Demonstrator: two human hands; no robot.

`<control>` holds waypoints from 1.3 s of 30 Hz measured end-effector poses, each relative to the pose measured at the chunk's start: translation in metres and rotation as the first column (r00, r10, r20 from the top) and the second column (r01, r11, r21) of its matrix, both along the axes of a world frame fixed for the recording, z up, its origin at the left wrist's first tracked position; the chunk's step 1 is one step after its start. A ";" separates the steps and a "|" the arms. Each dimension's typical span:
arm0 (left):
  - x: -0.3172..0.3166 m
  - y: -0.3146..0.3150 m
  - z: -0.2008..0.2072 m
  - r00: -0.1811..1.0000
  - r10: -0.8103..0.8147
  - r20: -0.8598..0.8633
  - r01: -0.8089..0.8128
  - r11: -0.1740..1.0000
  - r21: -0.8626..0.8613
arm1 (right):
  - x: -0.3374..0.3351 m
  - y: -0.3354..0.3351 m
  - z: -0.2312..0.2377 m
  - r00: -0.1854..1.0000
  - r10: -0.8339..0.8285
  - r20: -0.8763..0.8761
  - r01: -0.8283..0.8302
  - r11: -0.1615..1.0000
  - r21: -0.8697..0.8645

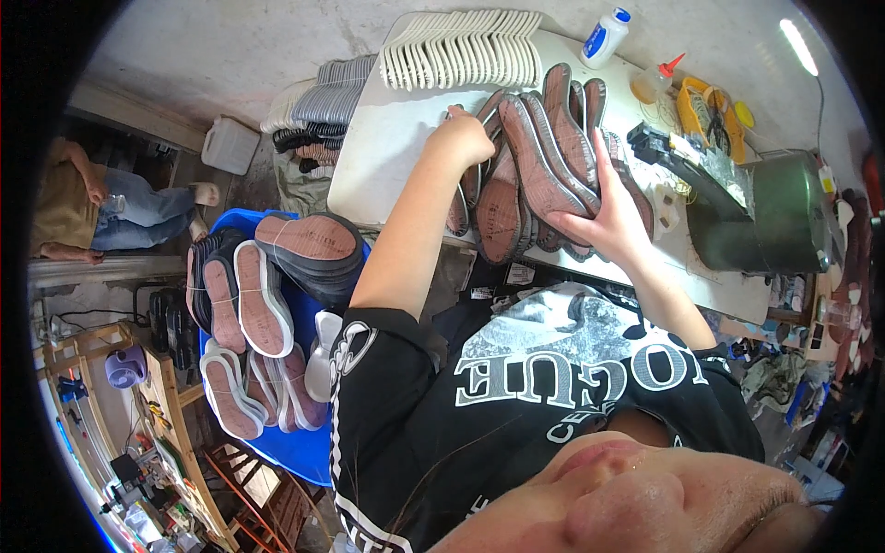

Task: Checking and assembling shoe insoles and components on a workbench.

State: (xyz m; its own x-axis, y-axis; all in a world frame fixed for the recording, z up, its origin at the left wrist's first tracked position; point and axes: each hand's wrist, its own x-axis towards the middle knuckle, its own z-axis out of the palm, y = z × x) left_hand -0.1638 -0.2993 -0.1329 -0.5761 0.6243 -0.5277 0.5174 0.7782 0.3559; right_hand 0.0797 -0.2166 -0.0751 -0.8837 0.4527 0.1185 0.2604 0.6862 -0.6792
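On the smooth white tabletop [364, 175], beside a blue plastic tub [300, 453] of white- and black-edged soles [261, 304], lie curved, brown-faced soles [535, 166]; the right hand [619, 221] touches them, spread wide; the left hand [464, 143] curls at their edge, grip unclear; a yellow basket [686, 109] holds small items.

1 view | head-worn fisheye | looks down | near left hand [461, 143], right hand [616, 214], worktable [369, 175]

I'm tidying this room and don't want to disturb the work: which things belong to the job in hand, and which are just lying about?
Likely the job:
brown-faced soles, at the left hand and right hand
white table under them

Apparently just lying about:
white jug
yellow basket
white bottle with blue cap
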 end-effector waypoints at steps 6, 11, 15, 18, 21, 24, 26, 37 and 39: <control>0.039 -0.013 0.021 0.988 0.067 -0.139 -0.082 0.991 -0.102 | 0.006 -0.003 0.009 0.999 0.001 0.040 0.002 0.998 -0.068; 0.012 -0.055 0.025 0.951 0.228 -0.207 -0.203 0.970 0.137 | 0.008 -0.002 0.015 0.996 -0.001 -0.086 -0.007 0.996 -0.092; -0.016 -0.105 0.022 0.969 0.203 -0.138 -0.180 0.971 0.159 | 0.001 0.000 0.039 0.961 0.024 -0.277 -0.096 0.964 -0.249; -0.007 -0.118 0.040 0.925 0.323 -0.201 -0.308 0.946 0.106 | -0.024 -0.012 0.051 0.941 0.115 -0.319 -0.122 0.993 -0.003; 0.009 -0.116 0.046 0.901 0.352 -0.255 -0.341 0.936 0.085 | -0.057 -0.042 0.037 0.984 0.169 -0.051 -0.166 0.984 0.057; 0.011 -0.105 0.032 0.887 0.375 -0.268 -0.367 0.927 0.082 | -0.092 -0.061 -0.003 0.946 0.269 0.181 -0.303 0.931 0.204; 0.002 -0.113 0.015 0.883 0.453 -0.127 -0.433 0.888 0.155 | -0.098 -0.077 0.010 0.896 0.390 0.210 -0.418 0.902 0.106; -0.030 -0.127 0.002 0.933 0.354 0.056 -0.356 0.895 0.270 | -0.094 -0.060 -0.044 0.939 0.343 -0.021 -0.343 0.931 -0.122; -0.030 -0.122 -0.001 0.934 0.357 -0.010 -0.347 0.914 0.210 | -0.091 -0.062 -0.038 0.938 0.347 -0.017 -0.341 0.907 -0.247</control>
